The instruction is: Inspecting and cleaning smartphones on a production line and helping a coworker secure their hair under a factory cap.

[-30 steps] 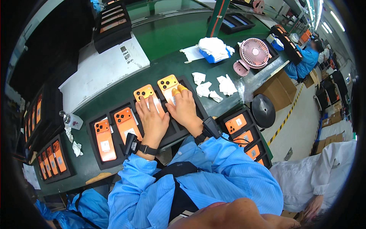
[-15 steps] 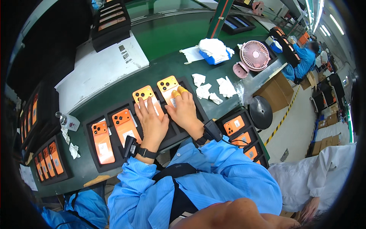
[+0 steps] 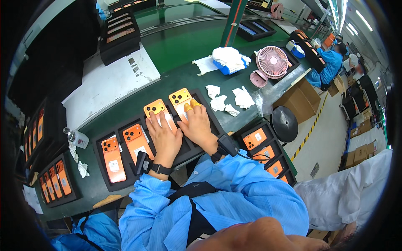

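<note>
A black foam tray (image 3: 99,151) in front of me has orange smartphones in its slots, camera side up, with white labels. My left hand (image 3: 165,141) lies with outstretched fingers on the lower back of an orange smartphone (image 3: 155,106). On the rightmost orange smartphone (image 3: 179,96) rests my right hand (image 3: 198,126), fingers extended and two tips in yellow finger cots. Both palms face down and partly hide these phones. To the left, untouched, lie another orange smartphone (image 3: 135,136) and the leftmost smartphone (image 3: 112,161).
Crumpled white wipes (image 3: 243,98), a blue-and-white wipe pack (image 3: 229,59) and a pink fan (image 3: 272,62) are beyond my right hand. A clear bottle (image 3: 78,138) stands left. More phone trays (image 3: 274,140) sit at both sides. A black round stool (image 3: 284,123) is at right.
The whole view has shifted slightly. Both hands stay on the same two phones with their fingers extended, and the phones remain in the tray.
</note>
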A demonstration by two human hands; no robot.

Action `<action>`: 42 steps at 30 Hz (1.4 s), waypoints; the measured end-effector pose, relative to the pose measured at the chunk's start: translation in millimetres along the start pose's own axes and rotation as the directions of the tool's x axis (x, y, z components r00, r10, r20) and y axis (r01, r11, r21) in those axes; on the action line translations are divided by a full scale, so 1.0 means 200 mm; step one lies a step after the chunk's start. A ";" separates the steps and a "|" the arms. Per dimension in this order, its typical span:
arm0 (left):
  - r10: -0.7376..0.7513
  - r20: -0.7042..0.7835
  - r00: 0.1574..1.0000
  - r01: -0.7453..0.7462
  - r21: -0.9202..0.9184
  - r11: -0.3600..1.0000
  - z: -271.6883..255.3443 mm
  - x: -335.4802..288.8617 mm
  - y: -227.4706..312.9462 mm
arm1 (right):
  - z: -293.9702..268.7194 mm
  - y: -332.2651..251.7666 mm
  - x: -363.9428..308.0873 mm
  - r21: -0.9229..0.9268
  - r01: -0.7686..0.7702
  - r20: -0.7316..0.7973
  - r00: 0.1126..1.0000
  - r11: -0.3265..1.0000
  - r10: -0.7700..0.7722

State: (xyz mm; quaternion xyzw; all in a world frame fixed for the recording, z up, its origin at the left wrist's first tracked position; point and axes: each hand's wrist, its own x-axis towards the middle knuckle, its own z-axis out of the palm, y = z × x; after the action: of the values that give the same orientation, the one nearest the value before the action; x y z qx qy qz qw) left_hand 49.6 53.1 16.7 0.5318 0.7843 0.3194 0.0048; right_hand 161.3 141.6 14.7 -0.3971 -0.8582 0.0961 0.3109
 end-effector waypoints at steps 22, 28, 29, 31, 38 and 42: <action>-0.108 0.009 0.994 0.103 0.219 0.970 -0.06 0.03 0.10 | 0.02 -0.01 -0.01 -0.015 -0.006 -0.002 1.000 1.000 0.006; -0.060 -0.048 0.997 0.071 0.272 0.960 -0.03 0.03 0.10 | 0.01 0.01 -0.01 -0.009 -0.023 0.024 0.999 1.000 0.024; -0.064 -0.043 0.997 0.073 0.267 0.961 -0.03 0.03 0.10 | 0.00 0.00 -0.01 -0.003 -0.029 0.024 0.999 1.000 0.029; -0.069 -0.040 0.997 0.077 0.260 0.962 -0.03 0.03 0.10 | 0.00 0.00 -0.01 0.003 -0.032 0.025 0.999 0.999 0.032; -0.078 -0.044 0.996 0.088 0.309 0.947 0.00 0.04 0.09 | 0.00 0.00 0.00 0.007 -0.034 0.000 0.999 0.999 0.033; -0.049 -0.057 0.997 0.066 0.345 0.936 -0.02 0.02 0.12 | 0.00 0.00 -0.01 -0.009 -0.030 -0.007 1.000 0.999 0.030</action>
State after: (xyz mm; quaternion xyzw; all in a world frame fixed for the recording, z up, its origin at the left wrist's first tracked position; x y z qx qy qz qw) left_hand 66.1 59.1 32.8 0.4933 0.8435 0.1884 -0.0983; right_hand 162.6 140.4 14.5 -0.4118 -0.8513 0.0957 0.3108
